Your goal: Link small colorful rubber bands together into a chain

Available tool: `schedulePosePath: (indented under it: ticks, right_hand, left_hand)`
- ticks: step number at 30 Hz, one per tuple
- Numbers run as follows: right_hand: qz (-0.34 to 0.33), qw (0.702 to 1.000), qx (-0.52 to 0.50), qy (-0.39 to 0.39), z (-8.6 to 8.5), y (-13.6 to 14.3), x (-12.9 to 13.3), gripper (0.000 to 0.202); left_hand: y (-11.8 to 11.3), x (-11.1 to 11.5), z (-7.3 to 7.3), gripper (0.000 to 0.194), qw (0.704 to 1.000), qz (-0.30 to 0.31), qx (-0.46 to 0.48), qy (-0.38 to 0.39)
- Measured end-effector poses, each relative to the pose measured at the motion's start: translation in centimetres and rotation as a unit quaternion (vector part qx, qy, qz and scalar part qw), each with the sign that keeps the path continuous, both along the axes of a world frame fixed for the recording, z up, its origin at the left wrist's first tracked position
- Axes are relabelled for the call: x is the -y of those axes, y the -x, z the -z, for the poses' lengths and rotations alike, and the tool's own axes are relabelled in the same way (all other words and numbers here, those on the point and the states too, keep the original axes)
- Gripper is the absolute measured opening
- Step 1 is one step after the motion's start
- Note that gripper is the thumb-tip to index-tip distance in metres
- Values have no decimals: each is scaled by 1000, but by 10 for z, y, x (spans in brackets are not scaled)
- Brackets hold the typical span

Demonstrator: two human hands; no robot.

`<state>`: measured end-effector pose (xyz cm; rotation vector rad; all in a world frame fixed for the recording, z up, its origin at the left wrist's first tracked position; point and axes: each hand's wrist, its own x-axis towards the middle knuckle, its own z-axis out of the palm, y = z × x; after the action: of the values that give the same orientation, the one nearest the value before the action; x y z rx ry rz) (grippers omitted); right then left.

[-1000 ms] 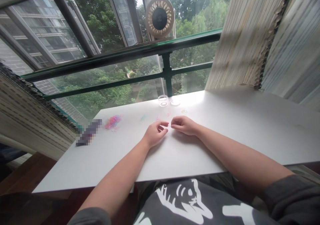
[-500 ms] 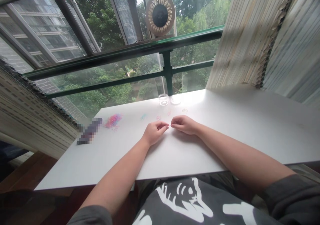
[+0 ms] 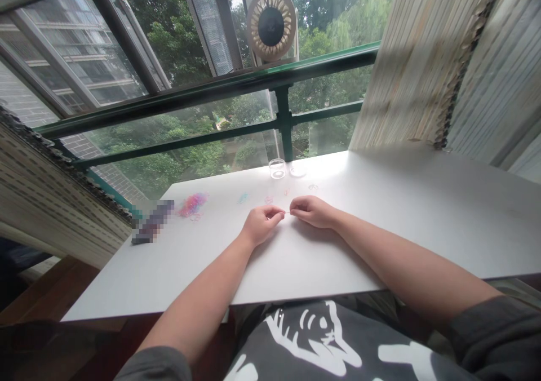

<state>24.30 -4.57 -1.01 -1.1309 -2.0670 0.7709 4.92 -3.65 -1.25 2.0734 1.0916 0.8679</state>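
Over the middle of the white table (image 3: 321, 262), my left hand (image 3: 262, 224) and my right hand (image 3: 310, 211) face each other with thumbs and forefingers pinched. A thin pinkish strand (image 3: 288, 212), perhaps a small rubber band, runs across the narrow gap between both sets of fingertips. Its ends are hidden in the pinches. Just beyond my hands lie small groups of loops: pink (image 3: 269, 199), orange (image 3: 287, 191), teal (image 3: 243, 198) and brownish (image 3: 313, 187). Farther left is a loose multicoloured pile of tiny bands (image 3: 193, 205).
A clear round cup (image 3: 277, 169) and a whitish round lid (image 3: 298, 172) stand at the table's back edge. A dark blurred-out object (image 3: 153, 222) lies at the left edge. Behind are a green railing (image 3: 203, 92), a white fan (image 3: 271, 25) and a right-hand curtain (image 3: 393, 71).
My fingertips have drawn very slightly apart, and the strand between them shows more plainly. The view has shifted a little; the things on the table look unmoved.
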Motion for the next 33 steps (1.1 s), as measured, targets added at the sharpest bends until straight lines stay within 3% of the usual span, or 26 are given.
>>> schedulePosePath:
  ticks: [17, 25, 33]
  right_hand:
    - [-8, 999, 27, -21, -2, 1, 1, 14]
    - [15, 999, 39, -11, -2, 0, 0, 17]
    - [12, 999, 34, -11, -3, 0, 1, 16]
  left_hand:
    - [2, -1, -2, 18, 999, 8, -44, -30]
    - [28, -28, -4, 18, 966, -165, -182, -76]
    - [25, -39, 0, 18, 952, -200, -217, -83]
